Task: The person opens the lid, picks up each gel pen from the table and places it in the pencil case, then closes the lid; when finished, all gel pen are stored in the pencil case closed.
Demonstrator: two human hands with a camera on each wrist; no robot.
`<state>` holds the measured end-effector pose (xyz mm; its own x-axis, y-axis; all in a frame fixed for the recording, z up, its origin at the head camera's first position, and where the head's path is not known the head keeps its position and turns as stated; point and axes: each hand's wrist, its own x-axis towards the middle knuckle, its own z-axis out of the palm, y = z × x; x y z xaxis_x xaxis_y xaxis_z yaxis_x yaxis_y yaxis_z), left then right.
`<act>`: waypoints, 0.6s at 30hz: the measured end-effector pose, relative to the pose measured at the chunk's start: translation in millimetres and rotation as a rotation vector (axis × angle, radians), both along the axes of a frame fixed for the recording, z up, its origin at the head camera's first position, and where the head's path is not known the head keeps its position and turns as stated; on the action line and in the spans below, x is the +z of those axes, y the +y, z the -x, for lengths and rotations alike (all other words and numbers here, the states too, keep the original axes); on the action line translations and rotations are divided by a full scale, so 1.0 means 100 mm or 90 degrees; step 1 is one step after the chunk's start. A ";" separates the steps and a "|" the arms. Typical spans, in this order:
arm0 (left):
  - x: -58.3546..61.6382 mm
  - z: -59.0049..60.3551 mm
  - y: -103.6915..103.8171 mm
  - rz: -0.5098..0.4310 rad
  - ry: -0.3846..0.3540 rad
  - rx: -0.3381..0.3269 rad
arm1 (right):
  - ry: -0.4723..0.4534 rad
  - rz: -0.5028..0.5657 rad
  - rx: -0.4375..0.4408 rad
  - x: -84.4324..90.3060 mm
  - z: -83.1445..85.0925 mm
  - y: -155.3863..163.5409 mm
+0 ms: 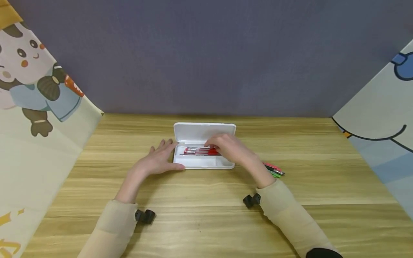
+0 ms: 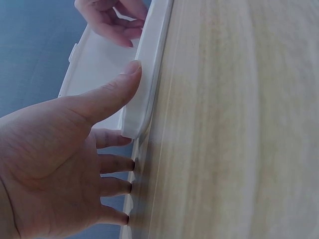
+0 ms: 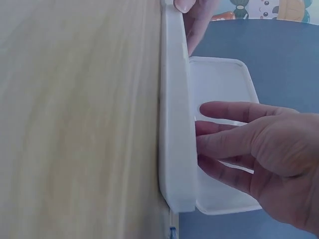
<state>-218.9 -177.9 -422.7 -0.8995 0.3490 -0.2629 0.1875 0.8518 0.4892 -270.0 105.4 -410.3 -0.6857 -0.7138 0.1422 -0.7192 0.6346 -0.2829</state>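
A white pencil case [image 1: 193, 163] lies with its lid [image 1: 190, 132] raised at the back. Inside are several clear pens [image 1: 190, 152] with red parts. My right hand [image 1: 226, 146] reaches into the case from the right, thumb and bent fingers pinching at a red pen [image 1: 213, 152]; in the right wrist view the front wall hides some fingertips. At the left end, my left hand [image 1: 159, 159] rests with fingers spread, its thumb against the case's front corner. In the left wrist view, the left thumb [image 2: 112, 94] lies along the white wall.
To the right, partly behind my right forearm, a few pens [image 1: 274, 170] in red, black and green lie on the wooden table [image 1: 200, 215]. A grey-blue panel [image 1: 213, 64] stands along the back, with cartoon-printed panels [image 1: 42, 82] at the sides.
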 end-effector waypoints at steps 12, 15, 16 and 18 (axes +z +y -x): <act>-0.01 0.01 0.00 0.003 0.005 0.000 | -0.039 0.109 -0.004 0.14 -0.09 0.52; 0.00 0.00 0.00 0.001 0.003 0.001 | -0.052 0.120 -0.020 0.12 -0.11 0.73; 0.00 0.00 0.00 0.001 0.004 0.002 | -0.062 0.121 -0.028 0.11 -0.12 0.79; 0.00 0.00 0.00 0.000 0.003 0.002 | -0.085 0.120 -0.043 0.09 -0.13 0.91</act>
